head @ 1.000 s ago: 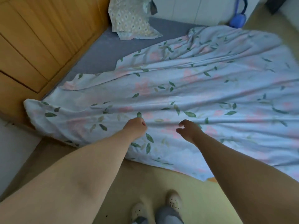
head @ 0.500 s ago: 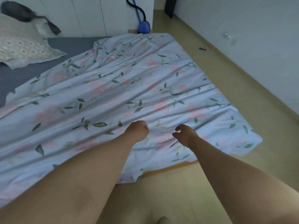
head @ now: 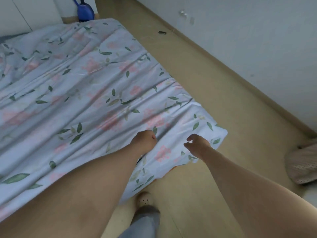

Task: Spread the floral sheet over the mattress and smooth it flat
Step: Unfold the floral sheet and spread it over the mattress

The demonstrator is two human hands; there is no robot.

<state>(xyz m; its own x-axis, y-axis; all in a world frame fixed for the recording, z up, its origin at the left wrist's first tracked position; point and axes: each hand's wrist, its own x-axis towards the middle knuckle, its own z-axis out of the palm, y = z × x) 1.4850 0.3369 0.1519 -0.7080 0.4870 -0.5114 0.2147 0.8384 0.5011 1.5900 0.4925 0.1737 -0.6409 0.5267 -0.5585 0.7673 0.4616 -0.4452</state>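
The floral sheet [head: 96, 93] lies creased across the mattress [head: 8, 37], its hem hanging off the mattress's near side. Over that hem the left hand [head: 145, 140] is clenched, with no cloth visibly inside. The right hand [head: 198, 146] hovers, fingers loosely released. Best to grip the hem by the mattress's near corner and pull evenly across the creases.

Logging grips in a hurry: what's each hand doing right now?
Left hand: closed in a fist, gripping the floral sheet.
Right hand: open, loosely curled, holding nothing.
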